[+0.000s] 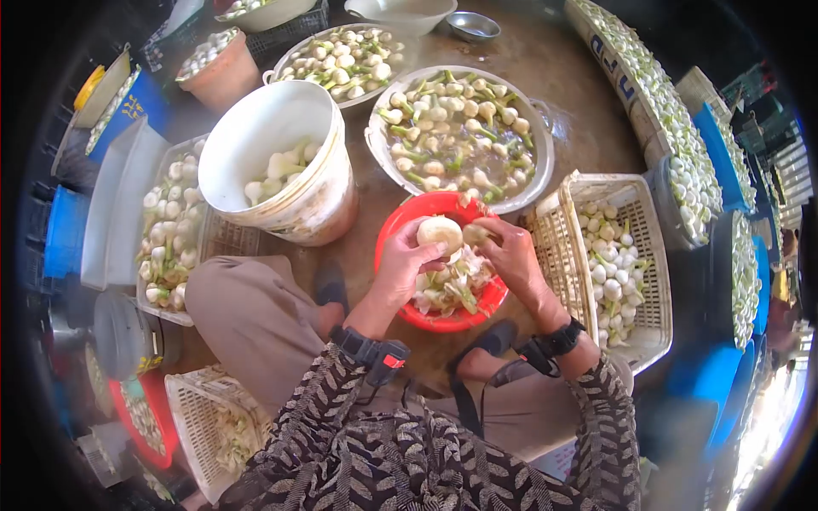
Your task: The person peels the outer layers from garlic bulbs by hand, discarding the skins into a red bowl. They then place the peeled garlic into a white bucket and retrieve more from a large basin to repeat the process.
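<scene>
My left hand (399, 266) is closed around a large, pale garlic bulb (440, 233), gripping it between thumb and fingers over a red basin (419, 319). Close beside the bulb, my right hand (514, 255) has its fingers pinched together. A small brownish piece shows at those fingertips, and I cannot tell what it is. Below both hands, loose garlic peelings (452, 294) fill much of the red basin, which sits on the floor between my feet.
A wide basin (546, 162) of garlic bulbs in water stands beyond the red one. To its left is a tall white bucket (319, 192) with bulbs inside. A crate (660, 281) of white bulbs stands at my right, another crate (200, 426) at lower left.
</scene>
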Motion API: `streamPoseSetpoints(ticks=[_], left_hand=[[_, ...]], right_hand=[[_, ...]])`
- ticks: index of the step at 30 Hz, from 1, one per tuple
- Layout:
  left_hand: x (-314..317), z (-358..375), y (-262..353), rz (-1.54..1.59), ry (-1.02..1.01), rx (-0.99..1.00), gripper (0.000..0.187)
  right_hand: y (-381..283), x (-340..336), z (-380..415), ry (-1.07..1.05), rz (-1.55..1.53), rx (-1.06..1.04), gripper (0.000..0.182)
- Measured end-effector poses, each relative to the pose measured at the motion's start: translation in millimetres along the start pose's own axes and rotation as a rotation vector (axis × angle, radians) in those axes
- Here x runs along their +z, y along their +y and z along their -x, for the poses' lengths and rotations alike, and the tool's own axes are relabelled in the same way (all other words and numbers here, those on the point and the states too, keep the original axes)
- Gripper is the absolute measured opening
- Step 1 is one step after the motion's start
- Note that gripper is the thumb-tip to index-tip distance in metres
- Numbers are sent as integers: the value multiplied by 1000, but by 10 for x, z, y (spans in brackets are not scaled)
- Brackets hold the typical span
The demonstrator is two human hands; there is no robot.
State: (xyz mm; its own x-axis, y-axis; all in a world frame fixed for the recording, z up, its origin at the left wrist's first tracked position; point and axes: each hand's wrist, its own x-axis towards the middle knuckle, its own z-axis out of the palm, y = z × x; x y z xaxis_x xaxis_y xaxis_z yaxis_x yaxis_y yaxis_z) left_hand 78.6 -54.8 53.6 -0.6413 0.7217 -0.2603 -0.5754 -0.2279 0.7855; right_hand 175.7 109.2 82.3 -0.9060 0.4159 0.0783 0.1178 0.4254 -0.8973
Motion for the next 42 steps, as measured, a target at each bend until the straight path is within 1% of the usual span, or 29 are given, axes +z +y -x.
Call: streamPoseSetpoints(ticks=[2, 3, 6, 7, 8, 10, 11, 12, 14, 15, 17, 18, 19, 20, 21, 22, 23, 24, 25, 26, 28, 30, 32, 33, 35, 39, 41, 42], left_hand=[[76, 107, -39, -43, 1, 40, 39], [98, 139, -48, -22, 4, 39, 38], [152, 197, -63, -82, 26, 38, 38], [172, 224, -58, -95, 25, 39, 36], [196, 259, -60, -99, 27, 35, 36], [228, 302, -71, -218, 44, 113, 36], [224, 318, -90, -223, 44, 107, 36], [222, 330, -112, -249, 56, 120, 36], [208, 340, -145, -279, 69, 127, 36], [196, 343, -133, -259, 56, 127, 37], [177, 360, -114, -242, 45, 120, 38], [164, 372, -80, -158, 18, 70, 39], [144, 376, -53, -77, -10, 20, 40], [122, 373, -41, -85, -6, 19, 40], [86, 368, -35, -75, -19, 16, 42], [41, 364, -25, -65, -29, 13, 44], [-9, 358, -18, -70, -20, 11, 44], [-60, 352, -27, -148, -6, 20, 46], [-68, 345, -27, -225, 1, 30, 47], [-55, 332, -39, -226, -1, 24, 47], [24, 340, -47, -246, 29, 55, 50], [18, 318, -85, -252, 43, 87, 47], [36, 317, -85, -229, 61, 116, 44], [29, 314, -98, -230, 64, 113, 44], [13, 307, -117, -254, 84, 109, 41], [35, 313, -116, -280, 84, 121, 40], [38, 323, -117, -365, 113, 122, 40], [59, 336, -116, -367, 112, 120, 40]], right_hand=[[-110, 16, 117, -74, -64, 17, 22], [-186, 29, 182, -67, -175, 109, 22], [-212, 29, 299, -80, -153, 118, 22], [-211, 25, 319, -72, -85, 79, 21], [-229, 27, 335, -72, -90, 82, 21], [-282, 14, 357, -114, -72, 65, 19], [-316, 26, 368, -96, -82, 46, 14], [-293, 47, 373, -94, -87, 51, 14], [-203, 93, 371, 11, 85, -87, 10], [-156, 114, 359, 9, 77, -84, 10], [-36, 122, 357, 22, 113, 35, 15], [48, 121, 340, 21, 105, 36, 15], [162, 113, 315, 40, 343, 30, 16], [302, 107, 283, 57, 581, 23, 18], [300, 103, 221, 59, 494, 110, 22], [296, 116, 215, 54, 484, 107, 22], [297, 92, 236, 40, 312, -14, 24], [158, 49, 263, 29, 140, -127, 26], [49, 14, 249, -136, -89, 22, 25], [-47, 10, 256, -133, -91, 28, 25], [-176, 33, 305, -130, -81, -26, 18], [-163, 47, 314, -120, -25, -39, 15], [-121, 76, 314, -50, 64, -208, 13], [-115, 82, 316, -52, 61, -205, 13], [-102, 88, 315, -157, -49, -27, 13], [-38, 122, 304, -120, 32, -93, 12], [0, 139, 290, -175, 182, -164, 12], [-23, 156, 305, -173, 181, -163, 12]])
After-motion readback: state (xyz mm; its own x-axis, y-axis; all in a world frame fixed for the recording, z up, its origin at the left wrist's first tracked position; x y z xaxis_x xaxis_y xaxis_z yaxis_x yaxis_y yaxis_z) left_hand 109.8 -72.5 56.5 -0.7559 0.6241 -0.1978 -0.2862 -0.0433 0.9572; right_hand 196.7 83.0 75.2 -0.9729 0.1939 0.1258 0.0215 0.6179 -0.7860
